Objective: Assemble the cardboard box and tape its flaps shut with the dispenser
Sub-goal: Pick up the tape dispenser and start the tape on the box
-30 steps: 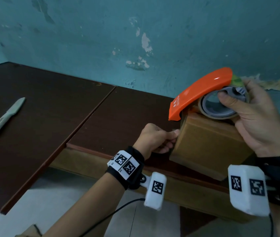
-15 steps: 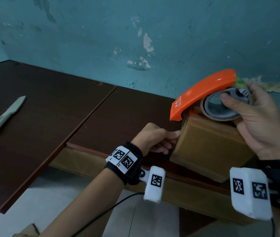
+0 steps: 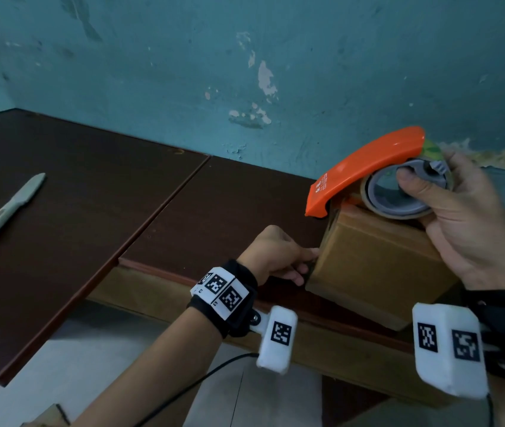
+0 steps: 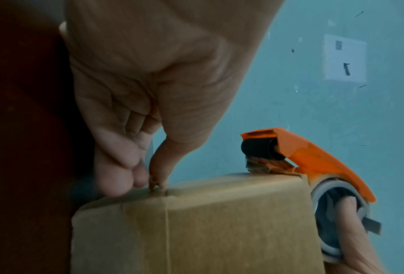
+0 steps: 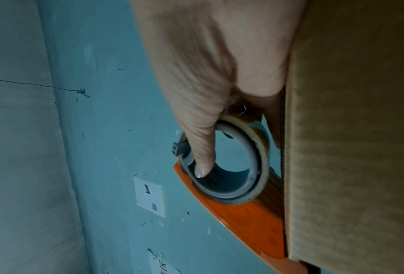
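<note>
A brown cardboard box stands tilted at the table's near edge. An orange tape dispenser with its tape roll rests on the box's top. My right hand grips it, thumb hooked inside the grey ring. My left hand is curled at the box's left side. In the left wrist view its thumb and fingertips pinch the tape end against the box at its edge. A tape strip runs down that face. The dispenser's black roller hangs just past the box's far top edge.
The dark brown table is two tops with a seam between them. A grey-green utility knife lies at its far left. A peeling teal wall rises right behind the table and box. Floor shows below the near edge.
The dispenser and my right hand have shifted very slightly to the right on the box top. My left hand stays at the box's left side.
</note>
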Demonstrator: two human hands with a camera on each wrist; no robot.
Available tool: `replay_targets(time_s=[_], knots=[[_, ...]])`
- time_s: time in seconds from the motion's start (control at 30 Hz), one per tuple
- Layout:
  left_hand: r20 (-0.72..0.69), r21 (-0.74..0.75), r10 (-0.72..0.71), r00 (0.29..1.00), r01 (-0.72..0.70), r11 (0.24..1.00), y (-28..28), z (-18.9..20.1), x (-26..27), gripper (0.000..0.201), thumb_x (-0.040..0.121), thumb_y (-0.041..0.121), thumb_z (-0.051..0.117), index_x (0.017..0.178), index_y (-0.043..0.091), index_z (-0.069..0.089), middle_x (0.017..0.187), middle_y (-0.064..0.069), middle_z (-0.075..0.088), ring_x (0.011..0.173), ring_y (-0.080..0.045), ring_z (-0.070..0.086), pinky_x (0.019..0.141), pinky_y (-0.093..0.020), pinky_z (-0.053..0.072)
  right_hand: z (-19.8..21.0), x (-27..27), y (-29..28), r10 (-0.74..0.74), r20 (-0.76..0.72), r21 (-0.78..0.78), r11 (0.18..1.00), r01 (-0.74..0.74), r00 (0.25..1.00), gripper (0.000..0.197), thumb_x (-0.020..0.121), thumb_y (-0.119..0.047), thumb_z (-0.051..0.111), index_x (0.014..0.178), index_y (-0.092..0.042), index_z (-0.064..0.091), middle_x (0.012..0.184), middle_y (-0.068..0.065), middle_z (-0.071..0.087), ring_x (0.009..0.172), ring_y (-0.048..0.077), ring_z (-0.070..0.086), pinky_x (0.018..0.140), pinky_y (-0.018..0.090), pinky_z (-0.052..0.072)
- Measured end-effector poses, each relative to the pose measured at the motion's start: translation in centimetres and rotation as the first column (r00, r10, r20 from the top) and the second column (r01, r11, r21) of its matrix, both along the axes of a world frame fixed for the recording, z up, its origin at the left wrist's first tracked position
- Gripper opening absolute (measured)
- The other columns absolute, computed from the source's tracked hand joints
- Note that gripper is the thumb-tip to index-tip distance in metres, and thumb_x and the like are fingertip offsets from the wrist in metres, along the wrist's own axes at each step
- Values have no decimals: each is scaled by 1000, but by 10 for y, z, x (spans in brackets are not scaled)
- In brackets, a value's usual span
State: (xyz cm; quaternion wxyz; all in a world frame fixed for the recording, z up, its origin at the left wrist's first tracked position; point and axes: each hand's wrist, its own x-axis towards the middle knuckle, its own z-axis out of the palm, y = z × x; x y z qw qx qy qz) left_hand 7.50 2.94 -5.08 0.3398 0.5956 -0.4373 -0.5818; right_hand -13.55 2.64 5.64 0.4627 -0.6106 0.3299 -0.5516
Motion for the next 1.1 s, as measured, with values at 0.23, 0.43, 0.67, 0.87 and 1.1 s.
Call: replay_targets(time_s=[0.23, 0.43, 0.67, 0.87, 1.1], knots=[[-39, -345, 81, 996, -90, 934, 3, -4, -8, 22, 91, 2, 70, 110, 12, 65, 103, -9, 75, 95, -25, 75, 86, -46, 64, 0, 1, 1, 8, 20, -3, 1000, -8, 1000, 66, 69, -24, 80, 128, -8, 56, 115, 6, 73, 114, 25, 70, 97, 35, 56], [-464, -484, -203, 862, -55, 874, 20, 4, -25, 69, 69, 15, 64, 137, 2, 57, 122, -16, 68, 113, -35, 64, 93, -43, 51, 0, 0, 0, 7, 23, 2, 1000, -7, 1000, 62, 67, -25, 82, 121, -9, 57, 116, 9, 72, 112, 25, 71, 97, 37, 56], [-452, -502, -174, 875, -88, 860, 27, 3, -56, 69, 90, 24, 73, 152, 16, 43, 139, -7, 68, 124, -18, 69, 100, -31, 57, -1, 3, 0, -28, 16, -19, 999, 29, 999, 67, 65, -28, 83, 123, -5, 57, 115, 11, 72, 110, 24, 71, 94, 35, 57], [-482, -492, -166, 860, -109, 864, 30, -1, -58, 50, 97, 16, 68, 144, 19, 50, 129, 0, 70, 113, -11, 72, 92, -26, 58, 0, 3, -1, -21, 12, -9, 1000, 21, 1000, 56, 64, -29, 83, 113, -12, 60, 110, 7, 74, 107, 22, 72, 94, 34, 57], [-455, -531, -243, 856, -42, 846, 28, 13, -49, 37, 99, 11, 65, 129, 31, 55, 114, 15, 76, 109, 3, 71, 91, -17, 55, 0, 1, 0, 6, 13, -13, 1000, -6, 1000, 51, 64, -28, 82, 109, -14, 62, 108, 4, 75, 107, 21, 72, 92, 33, 58]])
